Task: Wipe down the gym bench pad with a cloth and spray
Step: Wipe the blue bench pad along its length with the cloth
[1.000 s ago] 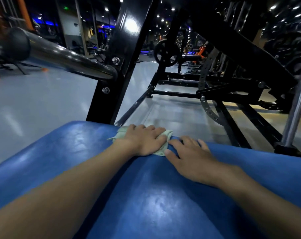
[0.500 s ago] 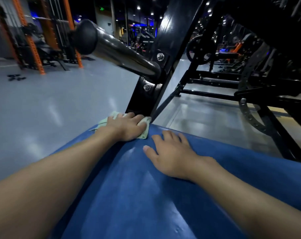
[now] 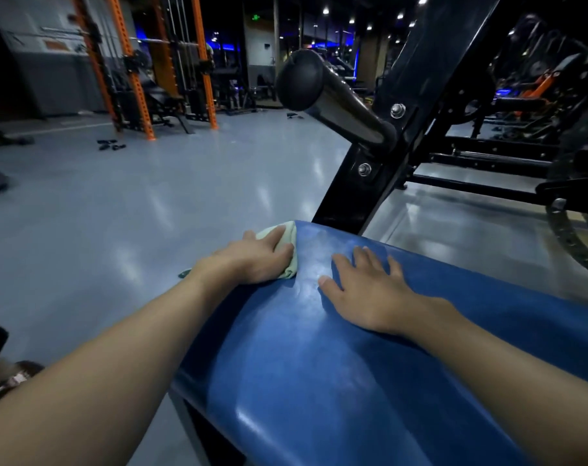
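The blue bench pad (image 3: 319, 381) fills the lower middle and right of the head view, with a shiny damp patch near its far left corner. My left hand (image 3: 255, 260) presses a pale green cloth (image 3: 287, 242) onto that corner, at the pad's left edge. The cloth is mostly hidden under my fingers. Just to the right, my right hand (image 3: 370, 290) lies flat on the pad with its fingers spread and holds nothing. No spray bottle is in view.
A black steel upright (image 3: 387, 142) rises just behind the pad's corner, with a chrome bar (image 3: 333, 95) and black end cap jutting toward me. Black machine frames (image 3: 487, 163) stand at the right. Grey floor (image 3: 134, 213) spreads left; orange racks (image 3: 134, 79) stand far back.
My left hand has slid the cloth leftward along the pad's far edge to its left corner. My right hand followed, staying flat. My view has swung left.
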`<move>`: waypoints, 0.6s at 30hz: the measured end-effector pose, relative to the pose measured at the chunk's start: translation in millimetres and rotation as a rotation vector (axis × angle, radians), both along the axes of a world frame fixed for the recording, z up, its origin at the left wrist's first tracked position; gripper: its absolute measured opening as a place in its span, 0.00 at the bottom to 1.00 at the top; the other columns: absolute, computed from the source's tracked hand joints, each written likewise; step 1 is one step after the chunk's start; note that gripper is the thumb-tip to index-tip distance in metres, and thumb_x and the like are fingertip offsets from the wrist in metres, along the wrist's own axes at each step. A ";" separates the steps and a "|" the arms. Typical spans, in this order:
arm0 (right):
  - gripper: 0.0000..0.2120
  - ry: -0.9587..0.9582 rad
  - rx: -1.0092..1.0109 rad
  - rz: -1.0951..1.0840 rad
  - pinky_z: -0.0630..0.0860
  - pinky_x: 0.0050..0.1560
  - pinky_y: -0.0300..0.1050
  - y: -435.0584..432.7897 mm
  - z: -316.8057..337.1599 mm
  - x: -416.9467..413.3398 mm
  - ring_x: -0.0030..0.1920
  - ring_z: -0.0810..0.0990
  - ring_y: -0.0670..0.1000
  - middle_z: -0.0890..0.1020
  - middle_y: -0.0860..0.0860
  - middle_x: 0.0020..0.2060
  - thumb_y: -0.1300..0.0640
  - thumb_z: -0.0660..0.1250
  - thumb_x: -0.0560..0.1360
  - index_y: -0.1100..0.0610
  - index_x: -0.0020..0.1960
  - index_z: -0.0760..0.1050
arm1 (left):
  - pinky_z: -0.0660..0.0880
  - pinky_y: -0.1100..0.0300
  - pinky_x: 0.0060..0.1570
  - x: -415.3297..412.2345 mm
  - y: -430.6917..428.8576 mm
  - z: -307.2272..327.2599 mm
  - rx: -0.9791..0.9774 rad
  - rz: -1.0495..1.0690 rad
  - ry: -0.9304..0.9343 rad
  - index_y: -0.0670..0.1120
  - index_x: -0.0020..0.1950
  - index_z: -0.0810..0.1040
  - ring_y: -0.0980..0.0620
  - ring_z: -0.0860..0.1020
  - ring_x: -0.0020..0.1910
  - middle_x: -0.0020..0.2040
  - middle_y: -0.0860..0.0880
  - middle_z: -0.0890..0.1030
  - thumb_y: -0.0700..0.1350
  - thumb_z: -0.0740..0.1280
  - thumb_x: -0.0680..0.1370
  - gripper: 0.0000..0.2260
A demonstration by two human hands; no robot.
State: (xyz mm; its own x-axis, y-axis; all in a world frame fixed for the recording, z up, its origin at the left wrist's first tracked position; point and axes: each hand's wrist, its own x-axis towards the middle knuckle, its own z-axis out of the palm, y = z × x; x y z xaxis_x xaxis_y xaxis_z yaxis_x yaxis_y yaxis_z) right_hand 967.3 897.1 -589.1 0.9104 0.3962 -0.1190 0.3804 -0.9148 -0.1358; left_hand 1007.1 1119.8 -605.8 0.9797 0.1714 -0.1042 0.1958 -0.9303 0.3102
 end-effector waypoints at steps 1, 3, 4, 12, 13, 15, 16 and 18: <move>0.30 0.004 0.003 0.003 0.37 0.75 0.64 0.6 -0.3 -1.6 0.79 0.38 0.55 0.44 0.57 0.80 0.39 0.44 0.82 0.52 0.79 0.49 | 0.61 0.39 0.71 -5.2 7.5 -1.6 -0.021 0.006 0.003 0.74 0.73 0.46 0.36 0.66 0.73 0.77 0.42 0.63 0.73 0.43 0.69 0.31; 0.30 -0.012 -0.008 -0.003 0.37 0.75 0.64 1.3 -0.4 -4.5 0.79 0.38 0.54 0.43 0.56 0.80 0.39 0.43 0.82 0.51 0.80 0.47 | 0.61 0.40 0.72 -10.6 14.2 -1.7 -0.074 0.008 0.009 0.77 0.70 0.47 0.37 0.67 0.73 0.77 0.41 0.65 0.73 0.45 0.69 0.28; 0.30 -0.034 -0.019 -0.011 0.37 0.75 0.64 1.7 -0.3 -5.9 0.79 0.39 0.54 0.44 0.56 0.80 0.39 0.43 0.82 0.50 0.80 0.48 | 0.62 0.40 0.72 -11.3 13.8 -0.5 -0.091 0.001 0.005 0.78 0.69 0.49 0.37 0.68 0.72 0.76 0.42 0.66 0.73 0.46 0.70 0.27; 0.32 -0.006 0.007 0.070 0.38 0.74 0.65 29.0 -1.3 -41.0 0.79 0.40 0.58 0.46 0.55 0.80 0.34 0.42 0.80 0.47 0.79 0.51 | 0.63 0.42 0.71 -55.7 20.0 7.0 -0.068 -0.035 0.004 0.76 0.73 0.46 0.39 0.68 0.72 0.77 0.47 0.67 0.70 0.45 0.69 0.30; 0.33 -0.007 -0.001 0.062 0.37 0.74 0.66 31.7 -3.6 -43.6 0.79 0.38 0.58 0.44 0.56 0.80 0.33 0.42 0.79 0.48 0.80 0.49 | 0.63 0.43 0.72 -63.0 22.9 6.5 -0.060 -0.027 0.013 0.75 0.73 0.45 0.39 0.67 0.73 0.77 0.47 0.66 0.70 0.44 0.69 0.31; 0.34 -0.016 0.010 0.041 0.36 0.74 0.66 32.8 -5.2 -45.9 0.79 0.38 0.58 0.43 0.56 0.80 0.33 0.42 0.79 0.49 0.80 0.48 | 0.63 0.44 0.71 -77.0 28.1 4.5 -0.028 0.006 0.021 0.76 0.73 0.44 0.39 0.68 0.73 0.77 0.46 0.66 0.70 0.44 0.69 0.31; 0.33 -0.022 0.021 0.035 0.37 0.74 0.65 32.1 -5.0 -46.9 0.79 0.38 0.58 0.44 0.56 0.80 0.34 0.42 0.80 0.49 0.80 0.48 | 0.64 0.43 0.70 -83.5 30.7 3.1 -0.019 0.022 0.020 0.76 0.73 0.44 0.39 0.68 0.72 0.77 0.46 0.66 0.70 0.44 0.70 0.30; 0.31 -0.033 0.047 0.028 0.38 0.75 0.65 30.5 -3.8 -51.3 0.79 0.40 0.57 0.46 0.55 0.80 0.36 0.43 0.81 0.49 0.80 0.50 | 0.64 0.42 0.70 -96.4 33.9 1.7 -0.024 0.049 0.022 0.77 0.71 0.44 0.38 0.68 0.72 0.77 0.45 0.66 0.71 0.44 0.69 0.29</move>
